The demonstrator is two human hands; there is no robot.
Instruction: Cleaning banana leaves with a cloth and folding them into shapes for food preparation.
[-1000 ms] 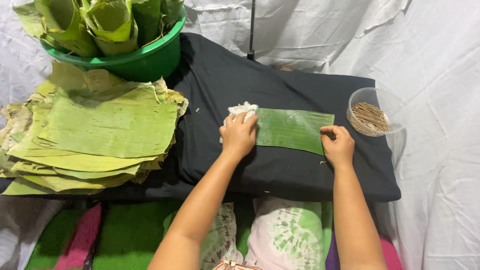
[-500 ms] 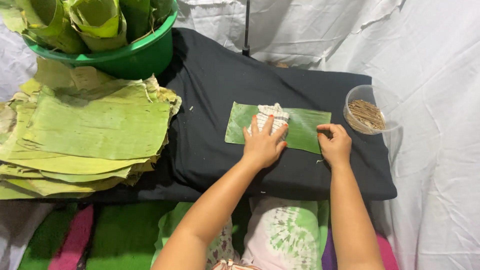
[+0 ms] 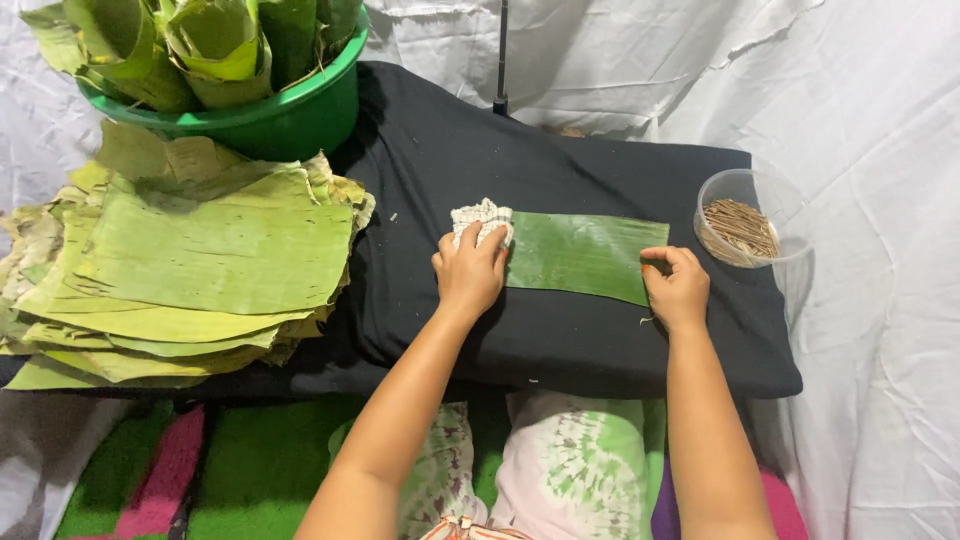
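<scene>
We note: left hand [image 3: 470, 272] presses white checked cloth [image 3: 481, 218] at left end of flat green leaf strip [image 3: 585, 254], centre frame; right hand [image 3: 678, 288] pins right end, fingers curled. Wiping underway; tall leaf stack [image 3: 190, 265] at left untouched.

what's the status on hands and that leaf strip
Left hand presses white cloth on leaf strip. Right hand pins its right end. Nothing blocking.
</scene>
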